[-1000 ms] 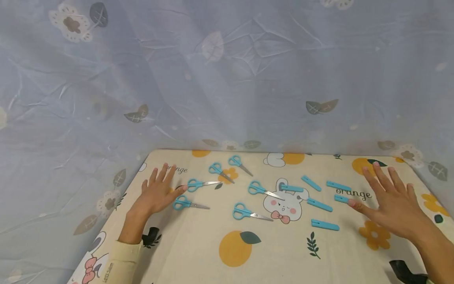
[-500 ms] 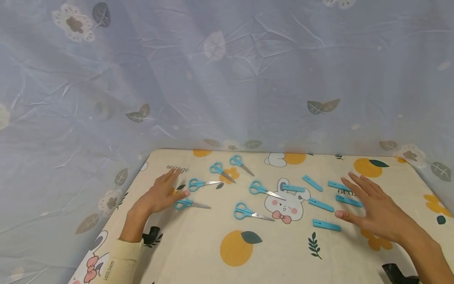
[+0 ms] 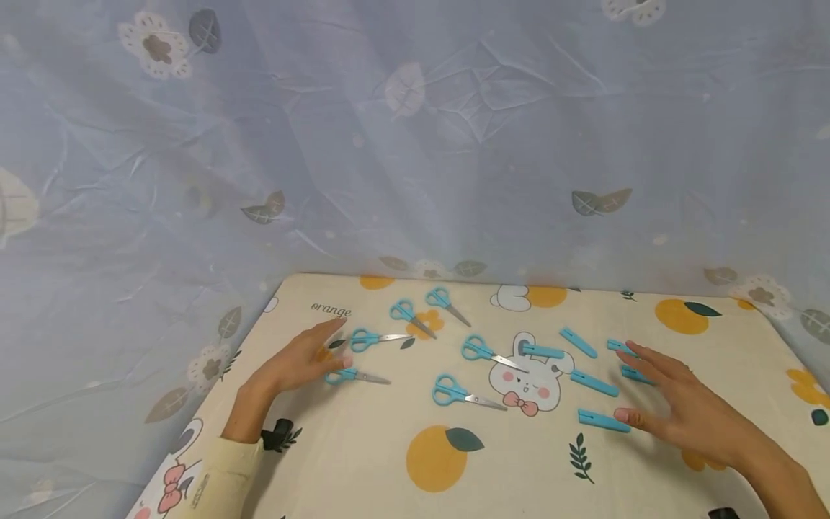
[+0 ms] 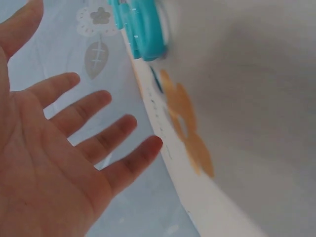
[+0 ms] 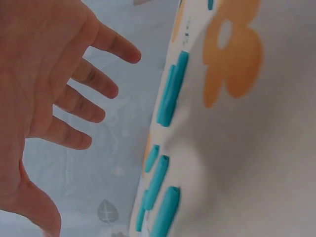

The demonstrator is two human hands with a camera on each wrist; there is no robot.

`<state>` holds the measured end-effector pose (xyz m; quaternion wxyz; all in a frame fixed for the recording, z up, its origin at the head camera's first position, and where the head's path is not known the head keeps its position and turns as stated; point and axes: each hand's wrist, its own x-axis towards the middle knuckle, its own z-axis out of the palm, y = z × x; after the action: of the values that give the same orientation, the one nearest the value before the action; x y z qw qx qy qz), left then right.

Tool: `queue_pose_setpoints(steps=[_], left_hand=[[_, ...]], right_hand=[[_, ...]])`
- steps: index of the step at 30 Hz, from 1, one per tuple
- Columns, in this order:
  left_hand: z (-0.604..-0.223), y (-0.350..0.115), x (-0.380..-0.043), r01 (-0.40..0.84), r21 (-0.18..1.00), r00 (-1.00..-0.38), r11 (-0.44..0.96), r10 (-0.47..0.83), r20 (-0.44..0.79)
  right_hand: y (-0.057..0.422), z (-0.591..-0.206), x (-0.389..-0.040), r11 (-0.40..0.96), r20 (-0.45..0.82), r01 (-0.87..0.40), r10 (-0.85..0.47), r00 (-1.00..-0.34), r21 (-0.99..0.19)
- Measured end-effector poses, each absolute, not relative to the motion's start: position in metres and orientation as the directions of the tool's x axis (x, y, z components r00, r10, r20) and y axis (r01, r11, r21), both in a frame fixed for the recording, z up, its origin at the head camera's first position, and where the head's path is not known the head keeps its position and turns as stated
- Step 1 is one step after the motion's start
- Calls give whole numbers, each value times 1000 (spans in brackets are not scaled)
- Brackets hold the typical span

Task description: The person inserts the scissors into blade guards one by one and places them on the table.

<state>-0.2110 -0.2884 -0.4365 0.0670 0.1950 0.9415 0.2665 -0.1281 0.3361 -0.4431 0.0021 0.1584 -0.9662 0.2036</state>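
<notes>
Several small scissors with light-blue handles lie on the patterned cloth, mostly left of centre. My left hand (image 3: 300, 362) hovers with fingers spread beside the two leftmost scissors (image 3: 371, 338), its thumb overlapping the handle of the nearer pair (image 3: 366, 377). In the left wrist view its palm is bare, with a blue scissor handle (image 4: 147, 29) close by. To the right lie several blue blade covers (image 3: 594, 383). Over them hangs my right hand (image 3: 690, 411), fingers extended, partly hiding two covers; its thumb tip overlaps the nearest cover (image 3: 603, 421). Nothing is in its palm in the right wrist view.
Cream cloth (image 3: 519, 461) printed with oranges, flowers and a rabbit lies over the table. Behind it and to the left hangs a grey-blue floral curtain (image 3: 415, 180). More scissors (image 3: 467, 394) lie in the middle, near the covers.
My right hand has moved left and nearer, from beside the covers to over them. The left hand has turned slightly, its fingers closer together. The scissors and covers stay put on the cloth.
</notes>
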Motion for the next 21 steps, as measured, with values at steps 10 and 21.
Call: queue_pose_setpoints(steps=[10, 21], left_hand=[[-448, -292, -207, 357, 540, -909, 763, 417, 11], [-453, -295, -205, 379, 572, -900, 728, 433, 46]], right_hand=[[327, -452, -117, 844, 89, -316, -308, -947, -434], [319, -457, -109, 844, 106, -321, -306, -946, -430]])
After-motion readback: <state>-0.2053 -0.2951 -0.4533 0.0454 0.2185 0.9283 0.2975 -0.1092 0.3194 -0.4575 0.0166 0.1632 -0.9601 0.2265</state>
